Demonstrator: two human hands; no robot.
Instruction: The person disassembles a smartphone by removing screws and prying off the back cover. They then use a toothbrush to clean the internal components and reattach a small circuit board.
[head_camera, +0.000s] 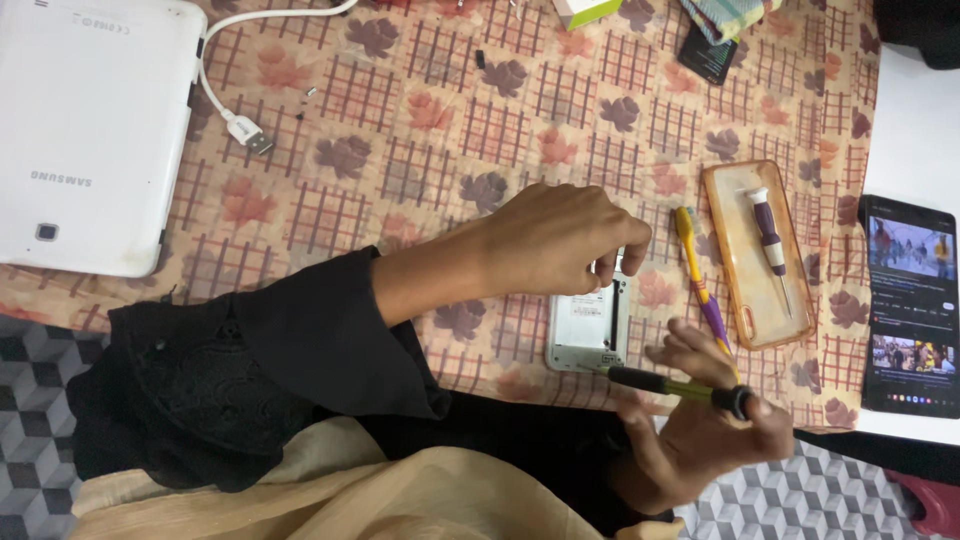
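A small silver phone body (588, 330) lies with its back off on a floral patterned cloth (450, 130). My left hand (555, 240), in a black sleeve, reaches in from the left and pinches something small at the phone's upper edge; what it pinches is too small to tell. My right hand (700, 435) is below and to the right, holding a black and yellow-green screwdriver (675, 385). The screwdriver's tip touches the lower right corner of the phone body.
A white tablet (90, 130) lies face down at top left with a white cable (225, 100) plugged in. An orange phone case (735, 290) holds a purple-white screwdriver (768, 235). Beside it lies a yellow-purple toothbrush (698, 275). A lit black smartphone (908, 305) rests at right. Tiny screws (305, 95) dot the cloth.
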